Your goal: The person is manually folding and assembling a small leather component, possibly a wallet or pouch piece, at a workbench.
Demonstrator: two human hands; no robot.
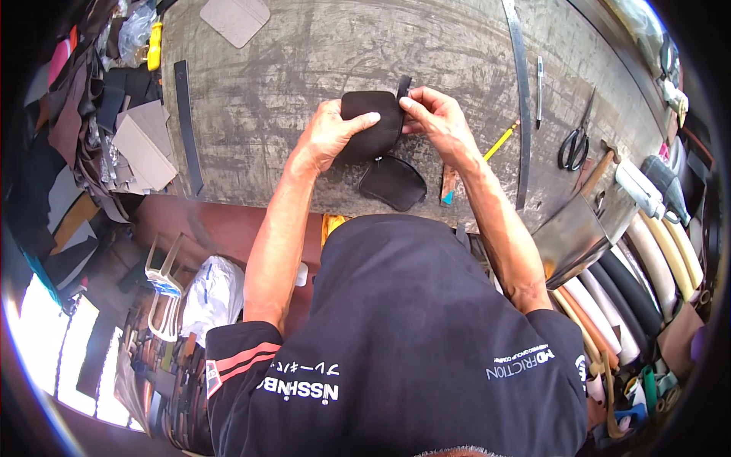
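Left hand [327, 137] has the black case [373, 139] clamped, thumb flat on top and fingers out of sight beneath, while the right hand [442, 118] pinches the dark strip [405, 84] at the case's 1 o'clock; can't tell if the two are joined. For a clean job I'd hold the case flat with that thumb and work the edge in small pinches, so nothing puckers. From the case, the small pouch [392, 184] sits close at 5 o'clock, the pencil [500, 142] and scissors [573, 149] farther out at 3.
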